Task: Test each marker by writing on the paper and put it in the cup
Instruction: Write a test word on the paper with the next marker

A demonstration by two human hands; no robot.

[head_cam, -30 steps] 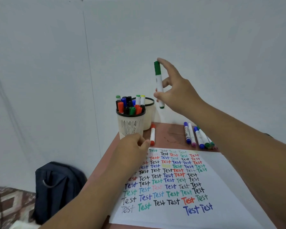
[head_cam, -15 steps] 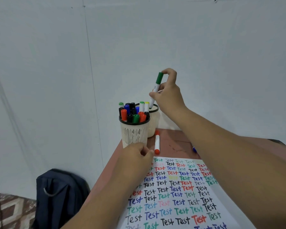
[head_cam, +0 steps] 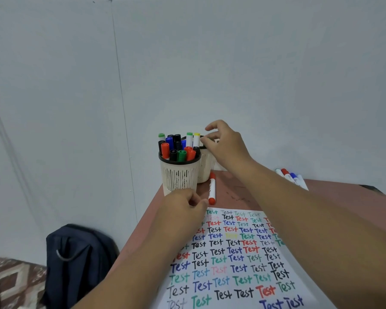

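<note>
Table [head_cam: 236, 192]: reddish-brown top, set against a pale wall [head_cam: 210, 63].

Front cup [head_cam: 179, 175]: cream, slotted sides, dark rim, at the table's far left corner. Packed with upright capped markers [head_cam: 178, 148] in red, blue, black, green, light green and yellow.

Rear cup [head_cam: 206, 166]: same make, just behind and to the right of the front cup, touching or nearly touching it; largely hidden by the right hand. Contents cannot be told.

Right hand [head_cam: 226, 146]: reached over the rear cup's rim, fingers loosely curled, forefinger raised. No marker shows in it; whether the fingertips pinch anything at the rim cannot be told.

Left hand [head_cam: 183, 207]: resting at the top left corner of the paper, just in front of the front cup, fingers curled under with thumb against them. Nothing is visibly held.

Paper [head_cam: 236, 259]: white sheet lying on the table near the person, covered in rows of the word "Test" in black, red, blue, green and fainter colours.

Red marker [head_cam: 212, 191]: white barrel, red cap and end, lying flat on the table just right of the front cup, pointing toward the paper.

Loose markers [head_cam: 291, 177]: a small group, red and blue caps visible, lying side by side at the far right of the table, well apart from the cups.

Backpack [head_cam: 80, 262]: dark blue, on the floor left of the table, against the wall.
</note>
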